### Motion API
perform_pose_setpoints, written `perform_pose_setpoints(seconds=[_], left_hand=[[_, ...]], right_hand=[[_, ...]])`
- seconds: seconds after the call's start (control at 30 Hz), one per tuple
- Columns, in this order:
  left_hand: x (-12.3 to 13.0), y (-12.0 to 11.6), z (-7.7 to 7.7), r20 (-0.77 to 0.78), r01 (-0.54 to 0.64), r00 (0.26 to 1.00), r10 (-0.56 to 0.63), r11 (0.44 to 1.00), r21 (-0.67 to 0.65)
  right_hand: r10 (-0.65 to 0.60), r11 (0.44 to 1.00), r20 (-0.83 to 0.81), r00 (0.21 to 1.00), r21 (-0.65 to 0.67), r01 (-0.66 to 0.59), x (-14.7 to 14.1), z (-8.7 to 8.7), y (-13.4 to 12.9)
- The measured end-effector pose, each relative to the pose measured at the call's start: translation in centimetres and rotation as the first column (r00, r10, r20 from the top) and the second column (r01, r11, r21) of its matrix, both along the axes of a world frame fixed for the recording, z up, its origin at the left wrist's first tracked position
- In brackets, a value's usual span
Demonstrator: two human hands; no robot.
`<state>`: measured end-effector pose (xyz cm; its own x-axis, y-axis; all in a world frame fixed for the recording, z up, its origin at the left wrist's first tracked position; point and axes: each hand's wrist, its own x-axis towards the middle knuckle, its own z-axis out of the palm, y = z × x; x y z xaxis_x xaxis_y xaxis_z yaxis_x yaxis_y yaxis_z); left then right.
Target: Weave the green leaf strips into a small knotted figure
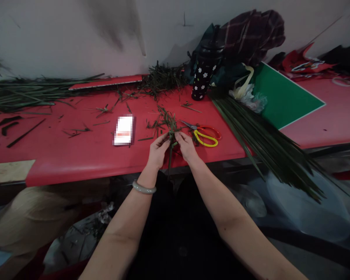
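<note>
Between my two hands, at the near edge of the red-covered table, is a small piece of woven green leaf strips [171, 134], with one long strip hanging down below it. My left hand [160, 149] pinches it from the left, thumb and fingertips together. From the other side my right hand [186, 144] grips it, its fingers closed. Fine detail of the weave is too small to make out. Just right of my right hand lie scissors [205, 135] with one red and one yellow handle, their blades pointing left. Cut leaf scraps [154, 124] are scattered behind my hands.
A phone-like bright rectangle [123, 130] lies to the left on the red cover [84, 155]. Long green leaves [259, 140] overhang the table edge at right, beside a green board [288, 97]. A black flowered tumbler [203, 74] stands behind. Leaf strips [26, 93] pile along the wall.
</note>
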<state>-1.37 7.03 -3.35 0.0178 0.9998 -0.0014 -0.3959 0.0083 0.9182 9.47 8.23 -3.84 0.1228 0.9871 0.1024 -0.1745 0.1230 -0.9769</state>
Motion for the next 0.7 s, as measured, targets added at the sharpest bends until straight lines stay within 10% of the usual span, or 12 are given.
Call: perform_pose_setpoints(seconds=[0.43,0.7], left_hand=[[-0.10,0.32,-0.30,-0.059,0.041,0.997,-0.042,0.999,-0.013],[0.03,0.17,0.10,0.028,0.009,1.000,-0.008,1.000,-0.024]], right_hand=[[-0.053,0.999,0.218,0.974,0.025,0.049,-0.11,-0.44,0.13],[-0.013,1.000,0.084,0.996,0.023,0.011,-0.13,-0.36,0.22]])
